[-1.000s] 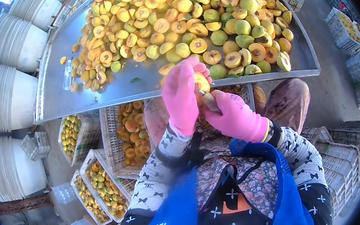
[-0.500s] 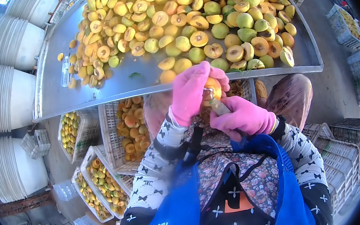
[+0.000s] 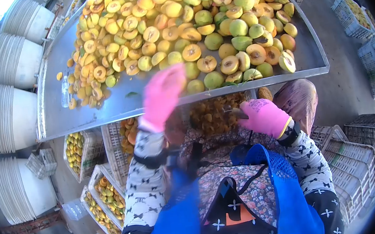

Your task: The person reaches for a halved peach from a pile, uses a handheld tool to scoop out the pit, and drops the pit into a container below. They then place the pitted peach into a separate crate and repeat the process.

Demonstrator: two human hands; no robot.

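My left hand [image 3: 164,96], in a pink glove, is smeared by motion over the table's near edge. Its fingers are too blurred to show whether they hold anything. Lower right, my right hand [image 3: 265,117], also pink-gloved, is closed around a pitting tool [image 3: 239,113], of which only a blurred grey part shows. Below that tool lies a mass of orange-brown fruit scraps [image 3: 212,114]. Halved and whole yellow-green peaches [image 3: 191,52] are heaped on the metal table [image 3: 99,113] beyond my hands.
Left of my legs stand a crate [image 3: 116,148] of orange fruit pieces and more crates of fruit [image 3: 75,150]. Stacked white tubs [image 3: 0,115] line the far left. Crates [image 3: 350,167] are piled at lower right. A clear bottle [image 3: 65,91] lies on the table.
My left hand has moved left, away from my right hand, and the peach half it held is out of sight. My right hand has shifted right with the pitting tool.
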